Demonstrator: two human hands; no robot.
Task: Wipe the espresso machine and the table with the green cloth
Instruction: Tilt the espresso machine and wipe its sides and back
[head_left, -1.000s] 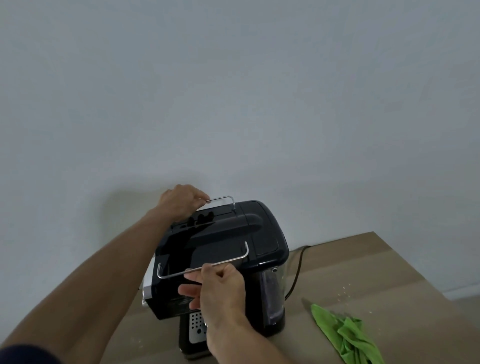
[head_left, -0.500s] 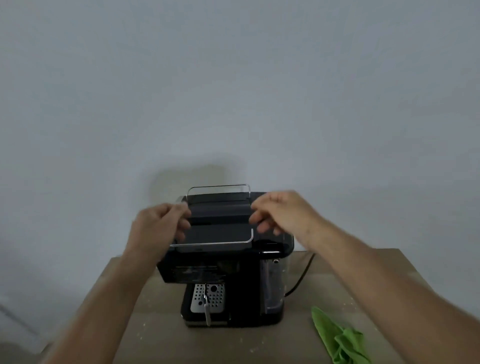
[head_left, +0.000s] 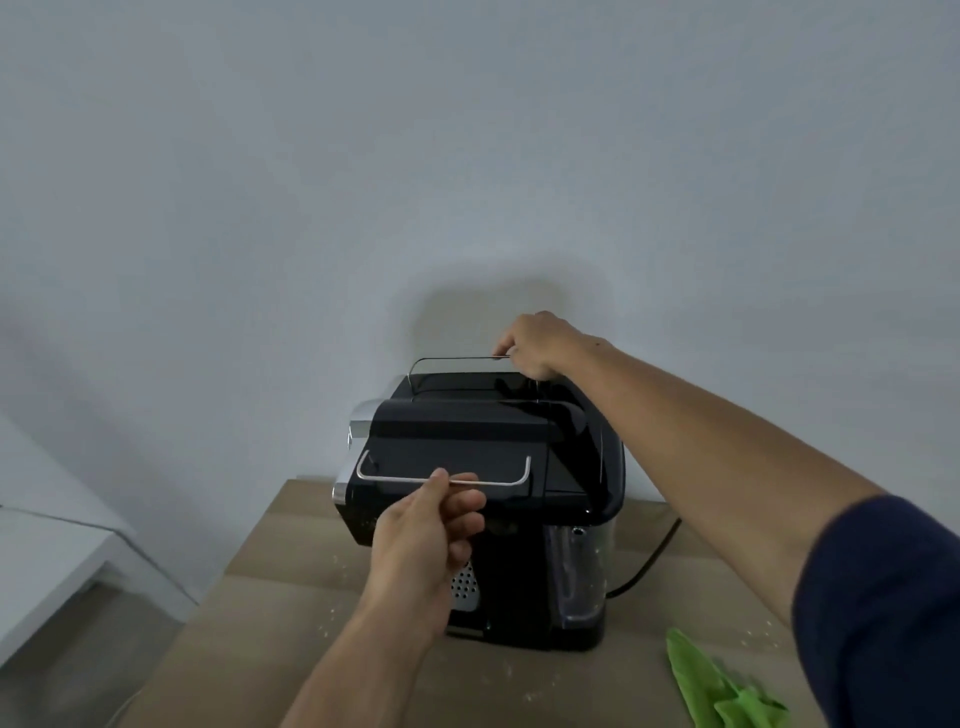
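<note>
The black espresso machine (head_left: 493, 447) stands on the brown table (head_left: 291, 634) against the wall. My left hand (head_left: 428, 525) pinches the front wire rail (head_left: 498, 482) on the machine's top, near its middle. My right hand (head_left: 537, 345) reaches over the top and is closed on the right end of the rear wire rail (head_left: 447, 359). The green cloth (head_left: 719, 688) lies crumpled on the table, to the right of the machine and in front of it, with neither hand touching it.
A black power cord (head_left: 657, 558) runs from behind the machine on the right. Pale crumbs (head_left: 332, 613) are scattered over the table. A white piece of furniture (head_left: 47, 551) stands lower down to the left, beside the table's left edge.
Both hands left the sides of the machine's top. My left hand now holds the front rail, my right the rear rail. The machine shows more of its top and sits turned slightly.
</note>
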